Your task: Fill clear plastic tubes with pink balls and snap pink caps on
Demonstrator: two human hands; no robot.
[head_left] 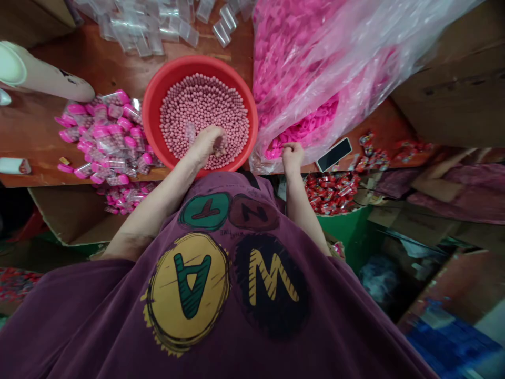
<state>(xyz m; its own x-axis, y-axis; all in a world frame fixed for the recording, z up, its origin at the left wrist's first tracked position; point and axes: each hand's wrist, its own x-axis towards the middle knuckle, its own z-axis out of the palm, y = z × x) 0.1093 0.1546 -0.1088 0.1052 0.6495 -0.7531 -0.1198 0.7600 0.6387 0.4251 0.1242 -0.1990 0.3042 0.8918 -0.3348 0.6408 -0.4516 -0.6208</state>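
Looks like a small-goods workshop. Wooden surface [130, 73] carries red basin [152, 108] of pink beads [201, 110]; heaped pink-capped containers [108, 134] left of basin, loose clear tubes [150, 26] beyond it, big plastic bag [355, 52] of pink parts [307, 129] right of it. Farther right of basin: piled red pieces [333, 192], large cardboard box [453, 89], another person's arm [437, 181]. Open carton [67, 213] below-left of basin.

You have a rather dim light. Between one and two o'clock, the plastic bag [355, 73] shows you white glare. At six o'clock, your shirt [232, 316] looks shaded. At four o'clock, the blue material [453, 339] is blurred, and the edges appear stretched.
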